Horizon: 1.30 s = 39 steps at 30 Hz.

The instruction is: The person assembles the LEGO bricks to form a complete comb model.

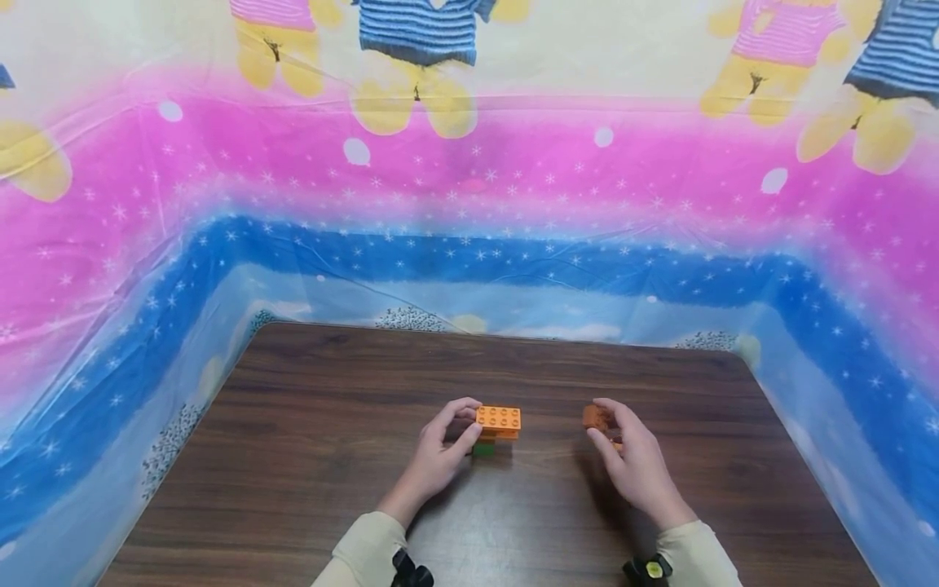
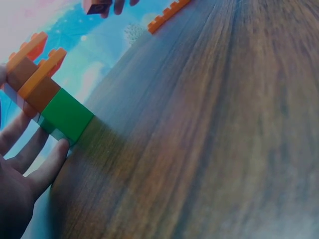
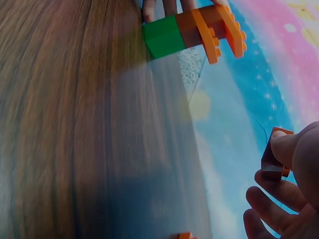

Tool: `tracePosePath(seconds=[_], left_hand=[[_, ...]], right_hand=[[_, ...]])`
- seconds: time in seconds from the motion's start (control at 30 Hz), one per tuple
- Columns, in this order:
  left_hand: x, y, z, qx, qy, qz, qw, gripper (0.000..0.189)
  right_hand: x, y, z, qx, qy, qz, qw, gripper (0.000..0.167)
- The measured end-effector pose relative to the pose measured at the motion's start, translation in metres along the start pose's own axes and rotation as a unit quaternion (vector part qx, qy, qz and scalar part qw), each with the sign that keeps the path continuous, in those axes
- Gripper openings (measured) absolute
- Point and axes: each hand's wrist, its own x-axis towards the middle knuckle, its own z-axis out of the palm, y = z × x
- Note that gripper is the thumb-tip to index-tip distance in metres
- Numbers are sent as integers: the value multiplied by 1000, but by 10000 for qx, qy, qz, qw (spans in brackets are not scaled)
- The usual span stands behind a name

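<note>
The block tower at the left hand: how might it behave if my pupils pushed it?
The tower would probably tip most readily toward the side where its orange plates overhang, since the green base is narrower. It looks stiff, its pieces tightly stacked. Smooth, plastic-looking faces suggest it is light.

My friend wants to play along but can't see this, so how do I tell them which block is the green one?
Start with the dark brown wooden table, then find the stack held by the person's left hand. The green block is at the very bottom. It's the only green one; the pieces above it are brown and orange.
</note>
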Motion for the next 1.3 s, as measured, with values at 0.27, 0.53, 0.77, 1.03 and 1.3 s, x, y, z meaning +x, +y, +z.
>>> tracePosePath(seconds=[0.27,0.53,0.77,1.03,1.3], left_hand=[[-2,1,0,4,3,-140,9999,33],[-2,-1,1,-14,20,-142,9999,33],[-2,-1,1,-6,39,-123,9999,33],[-1,0,1,-63,59,-58,9999,31],[0,1,1,-82,59,-59,9999,30]], right_hand=[[8,-16,8,64,-43,-235,9997,43],[16,-28,16,52,-175,-573,9982,45],[24,-44,22,179,-177,-868,9959,46],[31,-60,29,237,-237,-1008,9943,45],[39,-74,36,324,-344,-1293,9905,42]])
